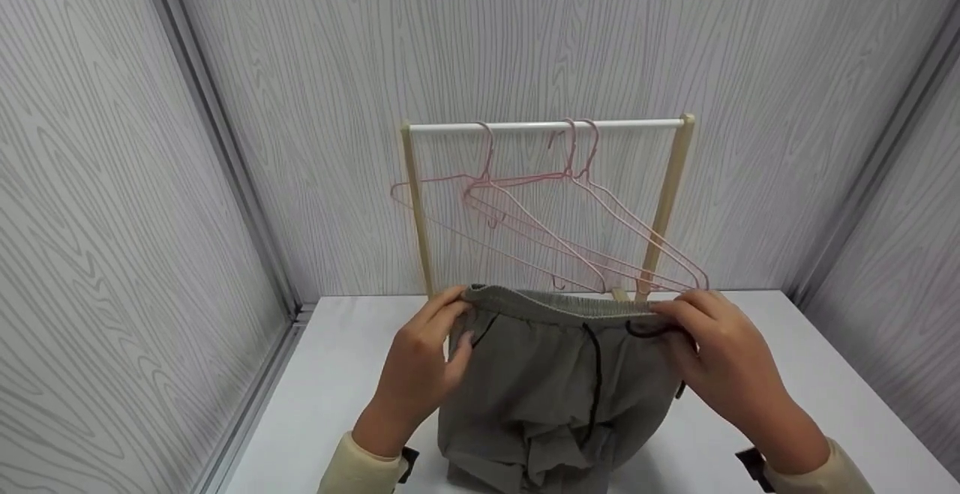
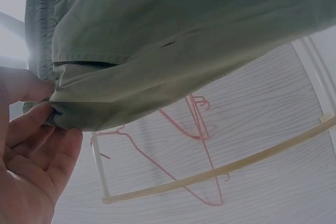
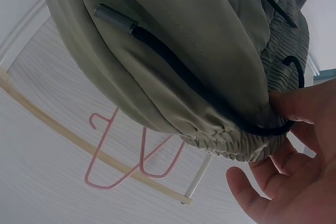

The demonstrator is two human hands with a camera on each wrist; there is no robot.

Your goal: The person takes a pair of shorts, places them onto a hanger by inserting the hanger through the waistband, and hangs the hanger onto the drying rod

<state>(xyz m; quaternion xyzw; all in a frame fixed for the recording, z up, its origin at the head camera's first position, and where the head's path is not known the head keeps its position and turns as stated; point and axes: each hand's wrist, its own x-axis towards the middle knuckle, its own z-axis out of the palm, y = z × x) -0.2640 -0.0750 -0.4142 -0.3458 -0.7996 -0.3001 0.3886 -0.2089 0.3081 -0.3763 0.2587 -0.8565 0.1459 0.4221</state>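
Olive-green drawstring trousers (image 1: 555, 381) hang between my two hands, elastic waistband at the top and the lower part bunched over the white table. My left hand (image 1: 424, 363) pinches the waistband's left end; the left wrist view shows thumb and fingers (image 2: 65, 150) closed on the gathered edge beside a pocket slit. The right end of the waistband is pinched by my right hand (image 1: 724, 355). A black drawstring (image 3: 189, 77) with a ribbed tip runs past the right thumb, and its other end dangles down the front.
Behind the trousers stands a wooden rack (image 1: 670, 194) with a white rail (image 1: 540, 126). Several pink hangers (image 1: 525, 213) hang from it, their lower corners close above the waistband. The white table (image 1: 337, 374) lies below, with wood-grain panels (image 1: 300, 67) around it.
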